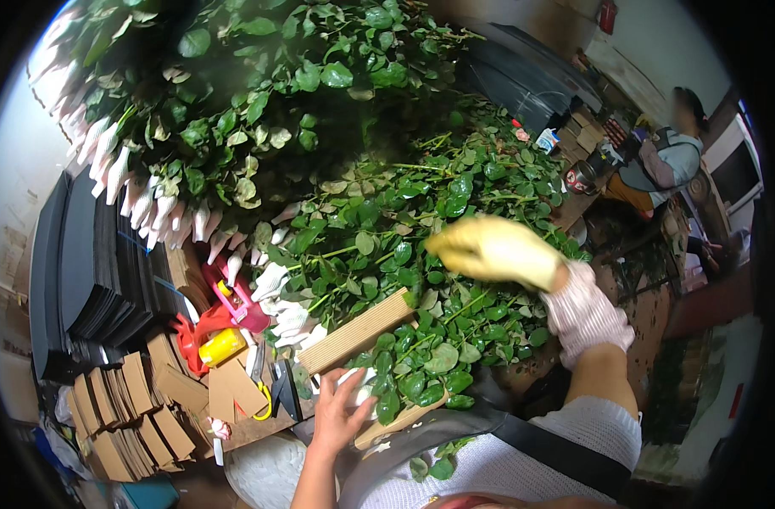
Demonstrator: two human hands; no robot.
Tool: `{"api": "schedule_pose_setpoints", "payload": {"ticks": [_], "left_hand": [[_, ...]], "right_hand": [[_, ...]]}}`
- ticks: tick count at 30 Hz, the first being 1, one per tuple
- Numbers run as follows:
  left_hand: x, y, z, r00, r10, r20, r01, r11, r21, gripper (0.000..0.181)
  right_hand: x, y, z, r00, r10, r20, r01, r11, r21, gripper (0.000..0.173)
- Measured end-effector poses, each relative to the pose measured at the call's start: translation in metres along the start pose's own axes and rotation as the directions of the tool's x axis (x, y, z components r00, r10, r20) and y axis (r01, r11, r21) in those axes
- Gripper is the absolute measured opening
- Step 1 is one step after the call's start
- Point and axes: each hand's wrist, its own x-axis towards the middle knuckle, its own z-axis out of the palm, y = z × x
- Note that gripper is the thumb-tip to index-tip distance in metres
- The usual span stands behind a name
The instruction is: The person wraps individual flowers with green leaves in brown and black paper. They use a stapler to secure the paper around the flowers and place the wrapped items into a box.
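The thumb and fingers of my bare left hand [336,410] close around a white net-wrapped rose head [362,385] at the near edge of the table. Leafy rose stems [438,366] run right from it, past a corrugated cardboard strip [356,332]. Over the leaves hovers my right hand [499,251] in a yellow glove, motion-blurred. Its fingers look bunched; whether they hold anything is unclear. More white-netted rose heads [292,321] lie left of the strip. A second strip [400,423] is partly under the near leaves.
A tall pile of netted roses [254,95] rises at the back. To the left are stacked dark sheets [108,267], cardboard pieces [133,426], a pink tape dispenser [244,305], a yellow roll [222,347] and yellow-handled scissors [262,404]. Another person [670,159] is at far right.
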Motion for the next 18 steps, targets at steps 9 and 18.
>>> {"api": "schedule_pose_setpoints", "payload": {"ticks": [9, 18], "left_hand": [[0.0, 0.0, 0.003, 0.999, -0.04, 0.013, 0.04, 0.999, -0.017, 0.061], [-0.001, -0.001, 0.0, 0.999, -0.03, 0.028, 0.031, 0.999, -0.017, 0.061]], "right_hand": [[0.179, 0.11, 0.051, 0.709, 0.698, -0.102, -0.686, 0.649, -0.331, 0.03], [0.196, 0.162, 0.03, 0.872, 0.471, 0.135, -0.284, 0.711, -0.644, 0.049]]}}
